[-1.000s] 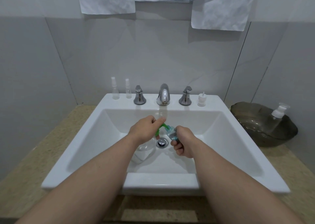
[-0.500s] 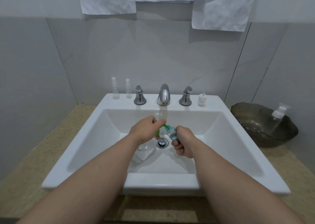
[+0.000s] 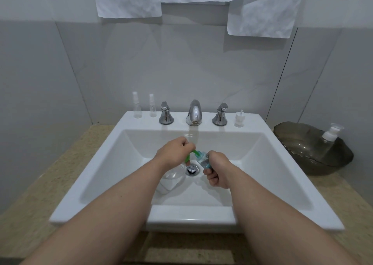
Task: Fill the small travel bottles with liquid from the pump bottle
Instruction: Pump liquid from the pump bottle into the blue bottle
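White sink point(image 3: 191, 218), green pump nozzle point(image 3: 194, 152).

Two spray bottles point(image 3: 137, 107) left of faucet point(image 3: 194, 113); bowl point(image 3: 292, 131) right of sink point(image 3: 84, 184).

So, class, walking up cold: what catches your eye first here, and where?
The two hands meeting over the drain of the white sink: the left hand pinches a green pump head to the small bottle of blue-green liquid gripped by the right hand. Then the dark bowl on the counter at right, holding a white-topped pump bottle.
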Motion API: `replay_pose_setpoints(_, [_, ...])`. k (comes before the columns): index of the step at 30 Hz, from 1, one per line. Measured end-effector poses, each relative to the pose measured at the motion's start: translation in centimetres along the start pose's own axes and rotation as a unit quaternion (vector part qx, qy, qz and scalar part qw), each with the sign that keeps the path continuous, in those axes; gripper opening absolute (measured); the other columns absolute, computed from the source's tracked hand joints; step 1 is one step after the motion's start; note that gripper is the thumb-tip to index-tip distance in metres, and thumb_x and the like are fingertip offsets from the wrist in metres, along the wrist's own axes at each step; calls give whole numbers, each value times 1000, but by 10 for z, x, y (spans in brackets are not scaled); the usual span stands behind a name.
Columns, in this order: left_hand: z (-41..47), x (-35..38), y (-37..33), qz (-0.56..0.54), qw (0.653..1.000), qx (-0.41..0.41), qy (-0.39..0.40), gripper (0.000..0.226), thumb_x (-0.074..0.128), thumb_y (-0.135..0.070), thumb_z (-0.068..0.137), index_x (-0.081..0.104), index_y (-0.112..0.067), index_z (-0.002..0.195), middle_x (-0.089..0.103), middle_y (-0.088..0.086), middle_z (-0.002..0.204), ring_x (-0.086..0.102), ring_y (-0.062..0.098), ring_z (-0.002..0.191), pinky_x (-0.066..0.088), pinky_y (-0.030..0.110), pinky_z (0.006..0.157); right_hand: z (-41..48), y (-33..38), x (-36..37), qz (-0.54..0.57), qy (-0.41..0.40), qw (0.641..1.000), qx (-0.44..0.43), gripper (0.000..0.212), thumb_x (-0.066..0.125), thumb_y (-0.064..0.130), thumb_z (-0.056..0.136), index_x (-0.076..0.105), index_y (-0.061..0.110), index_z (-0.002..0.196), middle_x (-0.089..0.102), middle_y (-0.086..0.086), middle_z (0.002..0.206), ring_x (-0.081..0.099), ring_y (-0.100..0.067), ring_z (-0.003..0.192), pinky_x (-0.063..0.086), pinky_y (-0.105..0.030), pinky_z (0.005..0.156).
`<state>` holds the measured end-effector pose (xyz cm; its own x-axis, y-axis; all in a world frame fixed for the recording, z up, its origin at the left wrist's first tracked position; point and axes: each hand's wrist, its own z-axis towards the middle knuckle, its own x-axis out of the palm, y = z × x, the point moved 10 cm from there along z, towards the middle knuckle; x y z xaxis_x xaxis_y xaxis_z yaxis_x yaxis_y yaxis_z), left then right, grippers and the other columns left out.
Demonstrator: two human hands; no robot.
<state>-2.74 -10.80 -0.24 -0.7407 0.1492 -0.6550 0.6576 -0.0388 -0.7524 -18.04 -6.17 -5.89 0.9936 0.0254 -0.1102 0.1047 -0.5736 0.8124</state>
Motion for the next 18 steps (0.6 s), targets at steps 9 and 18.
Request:
replay_pose_setpoints(9, [-3, -4, 2, 32, 999, -3, -20, 43, 49, -60, 90, 57, -18, 97, 76, -12, 70, 66, 17, 82, 47, 40, 81, 1, -2, 0, 2, 3, 1000, 7, 22, 27, 15, 85, 48, 18, 84, 33, -1, 56, 15, -15, 48, 15, -23, 49])
replay_pose_setpoints(18, [-3, -4, 2, 46, 999, -2, -26, 62, 41, -74, 92, 59, -15, 99, 75, -15, 70, 67, 16, 87, 47, 39, 83, 3, 2, -1, 22, 2, 1000, -9, 20, 27, 16, 85, 47, 19, 86, 33, -1, 57, 15, -15, 48, 15, -22, 48])
